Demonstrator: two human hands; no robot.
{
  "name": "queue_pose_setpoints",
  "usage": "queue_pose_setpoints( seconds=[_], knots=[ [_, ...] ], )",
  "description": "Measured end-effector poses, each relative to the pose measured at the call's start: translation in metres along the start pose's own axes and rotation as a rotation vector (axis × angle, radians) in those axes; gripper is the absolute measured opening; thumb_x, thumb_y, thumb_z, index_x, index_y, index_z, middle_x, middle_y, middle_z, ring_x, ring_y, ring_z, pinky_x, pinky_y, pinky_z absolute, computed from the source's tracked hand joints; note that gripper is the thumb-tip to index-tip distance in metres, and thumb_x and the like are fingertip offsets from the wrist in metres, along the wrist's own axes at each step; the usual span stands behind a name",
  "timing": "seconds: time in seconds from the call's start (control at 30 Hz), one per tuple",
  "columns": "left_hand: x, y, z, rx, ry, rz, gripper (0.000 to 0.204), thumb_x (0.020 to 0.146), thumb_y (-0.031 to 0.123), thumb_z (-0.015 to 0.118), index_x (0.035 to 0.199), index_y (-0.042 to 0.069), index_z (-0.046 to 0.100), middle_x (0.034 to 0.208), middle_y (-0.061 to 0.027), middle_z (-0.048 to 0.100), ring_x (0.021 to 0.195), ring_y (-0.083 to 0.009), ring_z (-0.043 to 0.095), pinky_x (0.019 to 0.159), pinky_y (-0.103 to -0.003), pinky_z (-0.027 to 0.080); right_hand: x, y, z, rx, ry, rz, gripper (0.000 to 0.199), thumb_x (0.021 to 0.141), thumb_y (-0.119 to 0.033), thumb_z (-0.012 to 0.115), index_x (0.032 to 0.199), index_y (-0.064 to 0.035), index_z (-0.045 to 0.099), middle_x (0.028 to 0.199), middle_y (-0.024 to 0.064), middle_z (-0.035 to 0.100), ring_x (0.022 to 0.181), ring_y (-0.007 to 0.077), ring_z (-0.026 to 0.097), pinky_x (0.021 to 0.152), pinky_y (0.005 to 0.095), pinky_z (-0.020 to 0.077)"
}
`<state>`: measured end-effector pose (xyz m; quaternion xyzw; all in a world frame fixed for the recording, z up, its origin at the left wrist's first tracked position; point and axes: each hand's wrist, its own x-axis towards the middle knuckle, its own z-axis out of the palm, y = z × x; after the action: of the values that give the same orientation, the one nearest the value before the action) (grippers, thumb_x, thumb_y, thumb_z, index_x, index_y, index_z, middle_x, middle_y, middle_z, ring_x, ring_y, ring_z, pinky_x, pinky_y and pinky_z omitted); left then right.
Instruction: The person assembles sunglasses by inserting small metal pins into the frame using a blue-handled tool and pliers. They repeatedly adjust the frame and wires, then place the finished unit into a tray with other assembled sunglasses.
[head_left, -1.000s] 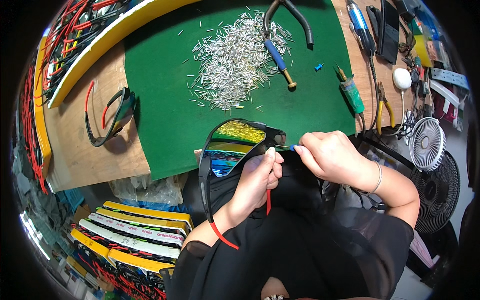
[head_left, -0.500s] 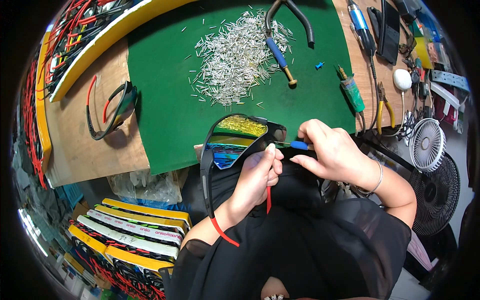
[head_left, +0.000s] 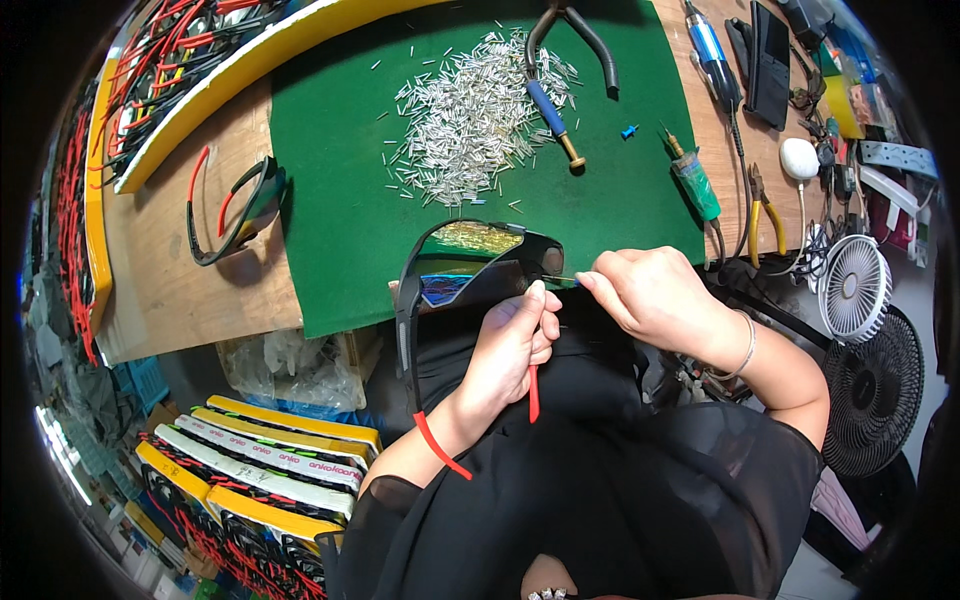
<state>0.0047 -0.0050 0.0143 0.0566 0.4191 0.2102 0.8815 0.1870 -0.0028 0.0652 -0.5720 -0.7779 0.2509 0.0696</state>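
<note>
Just beyond the near edge of the green mat, my left hand [head_left: 510, 350] is closed on a pair of black sunglasses [head_left: 408, 335] with mirrored lenses and red temple ends. Its thumb and fingers pinch near the temple hinge. My right hand [head_left: 655, 300] is closed around a small screwdriver [head_left: 563, 281]; only the thin shaft shows clearly, since my fingers cover the handle. The shaft points left at the hinge area of the sunglasses. Whether its tip sits in a screw is too small to tell.
A heap of small silvery pins [head_left: 465, 125] lies on the green mat [head_left: 330, 230], with pliers [head_left: 575, 50] and a blue-handled tool [head_left: 548, 110] beside it. Another pair of sunglasses [head_left: 240, 225] rests left. Yellow-handled pliers [head_left: 768, 220] and a white fan [head_left: 855, 290] are right.
My right hand has closed further over the screwdriver, hiding its blue handle, and turned slightly. The sunglasses have shifted a little left with my left hand. The whole view has moved slightly.
</note>
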Motion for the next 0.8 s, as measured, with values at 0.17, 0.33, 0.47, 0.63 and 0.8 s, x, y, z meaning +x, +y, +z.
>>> queue_pose_setpoints(
  seconds=[0.17, 0.33, 0.47, 0.63, 0.8],
  knots=[
    [-0.007, -0.003, -0.001, 0.051, 0.031, 0.019, 0.026, 0.092, 0.027, 0.041, 0.084, 0.004, 0.051, 0.06, -0.0003, 0.049, 0.042, -0.0027, 0.03, 0.039, -0.016, 0.025, -0.004, -0.007, -0.018, 0.308, -0.089, 0.155, 0.021, 0.076, -0.017, 0.061, 0.083, -0.0032, 0.047, 0.062, 0.0101, 0.054, 0.056, 0.0277, 0.055, 0.051, 0.0354, 0.0437],
    [-0.02, 0.004, 0.004, 0.199, 0.008, 0.148, 0.024, 0.093, 0.022, 0.04, 0.098, 0.0, 0.05, 0.063, -0.0017, 0.052, 0.046, -0.0018, 0.032, 0.041, -0.015, 0.025, -0.009, 0.006, -0.023, 0.224, 0.035, 0.11, 0.021, 0.077, -0.014, 0.058, 0.092, -0.0034, 0.048, 0.076, 0.0127, 0.055, 0.066, 0.0284, 0.057, 0.058, 0.0364, 0.0443],
    [-0.025, -0.002, -0.001, 0.379, -0.005, 0.237, 0.031, 0.092, 0.019, 0.039, 0.119, 0.004, 0.04, 0.079, -0.0071, 0.059, 0.056, -0.0078, 0.045, 0.049, -0.02, 0.037, 0.033, 0.005, -0.018, 0.064, 0.384, -0.015, 0.018, 0.077, -0.012, 0.057, 0.092, -0.0052, 0.05, 0.077, 0.0108, 0.055, 0.071, 0.0275, 0.054, 0.063, 0.0355, 0.044],
    [-0.031, 0.0, -0.012, 0.278, -0.221, 0.237, 0.045, 0.089, 0.035, 0.039, 0.123, 0.005, 0.037, 0.118, -0.0144, 0.048, 0.1, -0.033, 0.052, 0.08, -0.039, 0.047, 0.109, 0.013, 0.004, -0.003, 0.662, -0.103, 0.02, 0.075, -0.012, 0.059, 0.09, -0.0036, 0.051, 0.074, 0.0112, 0.054, 0.068, 0.0269, 0.053, 0.062, 0.0353, 0.0442],
    [-0.028, 0.004, -0.006, 0.429, 0.07, 0.304, 0.018, 0.09, 0.022, 0.047, 0.099, 0.007, 0.053, 0.081, -0.0058, 0.061, 0.058, -0.0067, 0.048, 0.053, -0.019, 0.038, 0.12, 0.027, -0.01, -0.118, 0.615, -0.011, 0.029, 0.074, -0.014, 0.059, 0.098, -0.0024, 0.049, 0.076, 0.0131, 0.053, 0.076, 0.029, 0.052, 0.067, 0.0365, 0.0442]
  ],
)
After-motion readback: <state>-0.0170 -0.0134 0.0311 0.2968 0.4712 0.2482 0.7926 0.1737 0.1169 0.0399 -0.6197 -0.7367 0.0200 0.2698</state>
